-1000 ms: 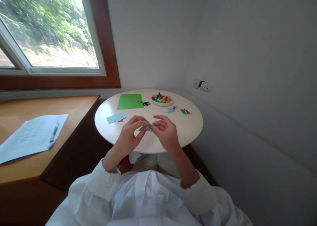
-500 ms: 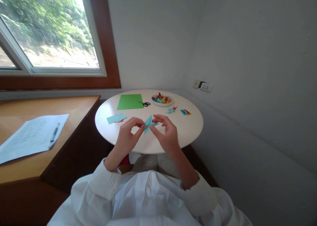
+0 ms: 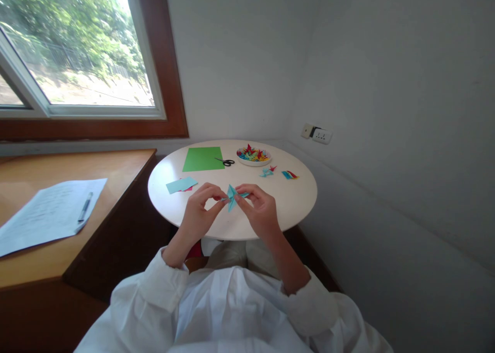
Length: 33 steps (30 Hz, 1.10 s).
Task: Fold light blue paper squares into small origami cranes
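Observation:
A light blue folded paper crane (image 3: 231, 197) is held up between my two hands, above the near part of the round white table (image 3: 286, 203). My left hand (image 3: 201, 206) pinches its left tip between thumb and forefinger. On the other side, my right hand (image 3: 260, 207) has its thumb and fingers closed on the right part, with one pale blue point sticking out past the fingertips. Parts of the folds are hidden behind the fingers.
Behind my hands lie a green sheet (image 3: 203, 159), black-handled scissors (image 3: 227, 162) and a white dish (image 3: 253, 162) of colourful folded paper. Light blue paper (image 3: 181, 184) lies left; small folded pieces (image 3: 266, 172) and coloured strips (image 3: 290, 175) lie right. A wooden desk (image 3: 116, 198) stands at left.
My right fingers have closed in on the paper crane, and its upper point now sits slightly lower and looks shorter. My left hand keeps its pinch almost unmoved.

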Each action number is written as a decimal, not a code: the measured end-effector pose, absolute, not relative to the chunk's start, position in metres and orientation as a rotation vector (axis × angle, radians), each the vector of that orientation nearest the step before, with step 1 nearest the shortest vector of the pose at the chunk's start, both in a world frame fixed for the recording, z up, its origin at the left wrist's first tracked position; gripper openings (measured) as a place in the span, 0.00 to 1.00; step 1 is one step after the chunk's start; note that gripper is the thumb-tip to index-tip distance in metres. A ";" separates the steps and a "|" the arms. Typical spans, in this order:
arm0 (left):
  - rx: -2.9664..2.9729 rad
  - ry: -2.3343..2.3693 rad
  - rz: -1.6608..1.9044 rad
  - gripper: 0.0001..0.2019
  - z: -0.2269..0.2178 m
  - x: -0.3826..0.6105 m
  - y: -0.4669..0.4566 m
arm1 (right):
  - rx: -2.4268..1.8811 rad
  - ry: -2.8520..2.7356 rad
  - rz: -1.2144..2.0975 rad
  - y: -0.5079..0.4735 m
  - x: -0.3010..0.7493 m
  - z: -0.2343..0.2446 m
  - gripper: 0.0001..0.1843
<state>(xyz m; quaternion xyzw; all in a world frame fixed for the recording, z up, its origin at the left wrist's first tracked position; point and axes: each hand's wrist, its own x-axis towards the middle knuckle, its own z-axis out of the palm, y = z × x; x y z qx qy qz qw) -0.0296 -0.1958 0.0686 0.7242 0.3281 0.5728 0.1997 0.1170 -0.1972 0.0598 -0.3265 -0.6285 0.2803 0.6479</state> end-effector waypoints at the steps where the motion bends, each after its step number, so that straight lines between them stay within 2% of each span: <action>1: 2.039 0.927 1.576 0.01 0.069 -0.030 -0.196 | -0.743 -1.433 0.614 -0.197 0.117 0.060 0.03; 8: 2.090 1.164 1.498 0.10 0.076 -0.038 -0.203 | -0.826 -1.555 0.267 -0.203 0.119 0.063 0.04; 15: 2.022 1.146 1.439 0.13 0.087 -0.036 -0.207 | -0.835 -1.650 0.055 -0.206 0.115 0.063 0.07; 17: 2.075 1.138 1.423 0.10 0.088 -0.033 -0.208 | -0.837 -1.664 0.044 -0.207 0.114 0.062 0.07; 21: 2.127 1.153 1.445 0.03 0.088 -0.030 -0.208 | -0.828 -1.664 0.048 -0.208 0.113 0.061 0.07; 26: 2.110 1.162 1.426 0.02 0.085 -0.033 -0.206 | -0.778 -1.658 0.115 -0.208 0.114 0.061 0.05; 33: 2.040 1.029 1.391 0.04 0.083 -0.038 -0.205 | -0.731 -1.618 0.498 -0.207 0.121 0.061 0.02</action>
